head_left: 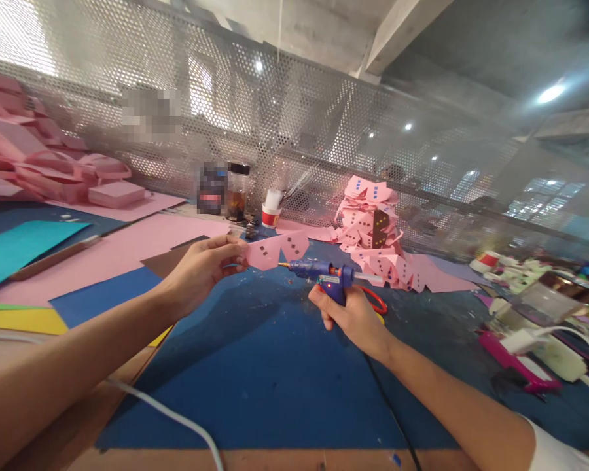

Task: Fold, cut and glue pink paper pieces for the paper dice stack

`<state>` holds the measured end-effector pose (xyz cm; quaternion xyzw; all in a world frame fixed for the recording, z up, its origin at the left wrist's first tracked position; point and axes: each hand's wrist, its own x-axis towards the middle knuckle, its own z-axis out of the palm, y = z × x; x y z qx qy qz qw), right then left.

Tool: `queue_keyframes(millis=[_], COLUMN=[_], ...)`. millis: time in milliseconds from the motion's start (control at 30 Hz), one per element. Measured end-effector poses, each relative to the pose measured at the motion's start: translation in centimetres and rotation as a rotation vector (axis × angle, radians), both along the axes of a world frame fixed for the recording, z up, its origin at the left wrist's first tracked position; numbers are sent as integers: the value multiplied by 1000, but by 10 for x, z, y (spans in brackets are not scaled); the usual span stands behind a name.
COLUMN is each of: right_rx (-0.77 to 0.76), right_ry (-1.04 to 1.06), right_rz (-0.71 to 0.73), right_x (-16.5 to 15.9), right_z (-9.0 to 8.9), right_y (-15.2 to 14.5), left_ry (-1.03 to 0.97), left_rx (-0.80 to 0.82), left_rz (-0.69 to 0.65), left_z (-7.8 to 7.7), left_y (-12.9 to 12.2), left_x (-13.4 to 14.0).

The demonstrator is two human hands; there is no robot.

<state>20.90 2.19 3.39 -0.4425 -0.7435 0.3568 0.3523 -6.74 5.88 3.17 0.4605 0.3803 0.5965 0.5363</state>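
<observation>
My left hand [209, 265] pinches the left end of a pink paper piece [269, 254] marked with small dark squares, held up over the blue work mat [255, 379]. In my right hand [351, 314] is a blue hot glue gun [319, 269], my fingers wrapped round its handle. Its nozzle points left and is at the paper's lower edge; whether it touches I cannot tell. A glue stick sticks out of the gun's back, and a small red light glows on its side. Behind the gun rises a pile of similar pink dotted pieces [373, 222].
Pink boxes [39, 150] are heaped at the far left, near teal [24, 252] and blue card sheets [103, 294]. A jar [237, 193] and paper cup [271, 214] stand by the perforated metal screen. A white cable [171, 415] crosses the front; a power strip [520, 366] and scraps lie right.
</observation>
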Motion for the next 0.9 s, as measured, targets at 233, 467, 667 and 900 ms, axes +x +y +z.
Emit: queue_keyframes(millis=[233,467,667,900], right_rx=[1,25,20,-60], right_ry=[35,-9,-170,-242], right_rz=[-24,-119,-143,-116], right_x=[8,17,14,12], right_z=[-2,-9,-7,-25], right_y=[13,47,74,89], left_ry=[-38,20,65,99], left_rx=[2,-19,-65,-98], left_rz=[133,271,327,338], left_z=[3,-3,-7,-15], left_y=[7,19,35,34], left_x=[-13,-23,-39,-51])
